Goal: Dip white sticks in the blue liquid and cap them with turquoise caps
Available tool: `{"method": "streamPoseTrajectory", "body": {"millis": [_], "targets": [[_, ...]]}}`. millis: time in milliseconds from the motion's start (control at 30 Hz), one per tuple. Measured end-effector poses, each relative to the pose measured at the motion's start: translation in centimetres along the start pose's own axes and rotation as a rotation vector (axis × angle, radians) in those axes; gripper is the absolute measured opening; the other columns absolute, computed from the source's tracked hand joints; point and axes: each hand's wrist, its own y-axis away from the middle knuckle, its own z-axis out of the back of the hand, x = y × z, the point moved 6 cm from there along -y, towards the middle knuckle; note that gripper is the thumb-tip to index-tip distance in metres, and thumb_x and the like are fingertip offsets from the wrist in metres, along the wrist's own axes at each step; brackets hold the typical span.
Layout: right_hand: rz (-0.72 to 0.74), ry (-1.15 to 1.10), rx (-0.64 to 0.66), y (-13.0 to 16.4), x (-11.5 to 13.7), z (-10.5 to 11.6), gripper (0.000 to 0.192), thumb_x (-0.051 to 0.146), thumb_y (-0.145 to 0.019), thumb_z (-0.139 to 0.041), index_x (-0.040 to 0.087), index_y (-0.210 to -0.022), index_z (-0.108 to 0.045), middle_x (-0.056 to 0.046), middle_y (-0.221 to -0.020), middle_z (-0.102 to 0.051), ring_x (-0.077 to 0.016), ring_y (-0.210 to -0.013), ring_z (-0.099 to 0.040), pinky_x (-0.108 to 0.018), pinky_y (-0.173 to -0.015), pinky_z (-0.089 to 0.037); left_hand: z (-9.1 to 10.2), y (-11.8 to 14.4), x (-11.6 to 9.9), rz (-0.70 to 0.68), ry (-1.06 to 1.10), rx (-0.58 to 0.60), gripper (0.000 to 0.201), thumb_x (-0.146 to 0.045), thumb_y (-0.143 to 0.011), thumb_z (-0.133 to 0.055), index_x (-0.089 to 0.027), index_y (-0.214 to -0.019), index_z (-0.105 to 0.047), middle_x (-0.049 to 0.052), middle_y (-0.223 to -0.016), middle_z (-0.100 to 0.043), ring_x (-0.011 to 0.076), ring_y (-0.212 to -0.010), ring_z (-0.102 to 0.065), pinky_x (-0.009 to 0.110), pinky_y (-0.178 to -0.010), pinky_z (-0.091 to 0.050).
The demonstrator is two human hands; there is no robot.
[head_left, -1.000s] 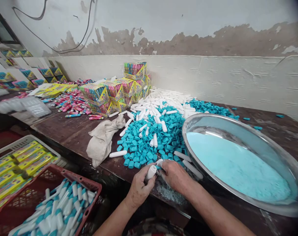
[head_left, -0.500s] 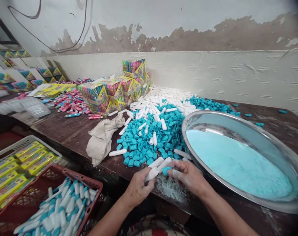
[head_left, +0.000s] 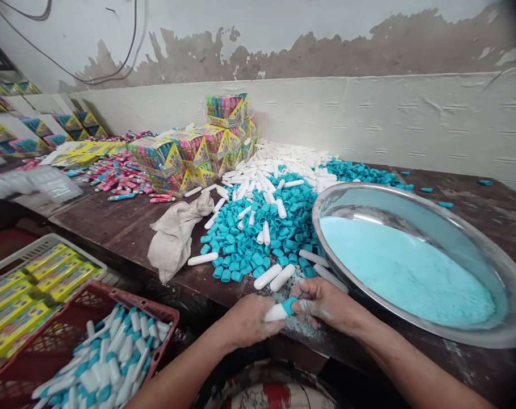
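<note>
My left hand point(head_left: 251, 321) is closed round a white plastic tube point(head_left: 276, 312), held near the table's front edge. A blue cap point(head_left: 289, 305) sits on the tube's right end, pinched by the fingers of my right hand point(head_left: 326, 304). Pale powder marks my right fingers. Just beyond my hands, two white tubes point(head_left: 282, 278) lie side by side on the table. Behind them spreads a heap of loose blue caps point(head_left: 258, 250) with some white tubes on it, and a pile of white tubes point(head_left: 279, 156) lies further back.
A wide metal basin point(head_left: 415, 199) of light blue powder stands at right. A crumpled cloth point(head_left: 170, 244) lies left of the caps. Packed display boxes point(head_left: 215, 142) are stacked behind. At lower left, a red crate point(head_left: 40, 335) holds capped tubes, beside a light crate point(head_left: 100, 264) of yellow boxes.
My hands have come together: the blue cap, apart from the tube before, is now on its end. The two tubes by my fingers now lie uncovered. The view has shifted slightly.
</note>
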Motion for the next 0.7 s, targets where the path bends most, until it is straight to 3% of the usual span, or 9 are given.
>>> {"method": "streamPoseTrajectory", "body": {"millis": [133, 233, 467, 700], "targets": [[-0.112, -0.091, 0.079, 0.3, -0.7, -0.2, 0.013, 0.023, -0.061, -0.062, 0.017, -0.065, -0.051, 0.005, -0.049, -0.06, -0.007, -0.034, -0.046, -0.017, -0.034, -0.035, -0.6, -0.2, 0.1, 0.084, -0.141, 0.097, 0.029, -0.042, -0.077, -0.046, -0.017, -0.072, -0.061, 0.003, -0.065, -0.063, 0.0154, -0.056, -0.055, 0.02, -0.048, -0.033], [-0.151, -0.146, 0.096, 0.5, -0.7, -0.3, 0.016, 0.025, -0.059, -0.064, 0.017, -0.066, -0.051, 0.004, -0.049, -0.062, -0.008, -0.035, -0.048, -0.017, -0.034, -0.037, -1.0, -0.3, 0.0, 0.114, -0.232, 0.114, 0.026, -0.037, -0.078, -0.043, -0.018, -0.077, -0.061, 0.005, -0.071, -0.066, 0.019, -0.063, -0.06, 0.023, -0.052, -0.038], [-0.15, -0.195, -0.002, 0.3, -0.9, -0.8, 0.016, 0.023, -0.054, -0.061, 0.018, -0.058, -0.047, 0.004, -0.042, -0.058, -0.0064, -0.029, -0.042, -0.016, -0.03, -0.03, -1.4, -0.6, 0.3, 0.184, -0.353, 0.116, 0.023, -0.029, -0.075, -0.042, -0.017, -0.082, -0.06, 0.01, -0.077, -0.067, 0.024, -0.07, -0.063, 0.029, -0.061, -0.045], [-0.107, -0.052, -0.139, -0.9, -1.1, -1.4, 0.01, 0.013, -0.053, -0.049, 0.02, -0.055, -0.042, 0.009, -0.033, -0.048, -0.0043, -0.025, -0.031, -0.016, -0.029, -0.018, -1.9, 0.0, 1.2, 0.249, -0.298, 0.056, 0.02, -0.025, -0.074, -0.045, -0.018, -0.083, -0.061, 0.01, -0.079, -0.068, 0.0239, -0.072, -0.063, 0.027, -0.06, -0.043]]}}
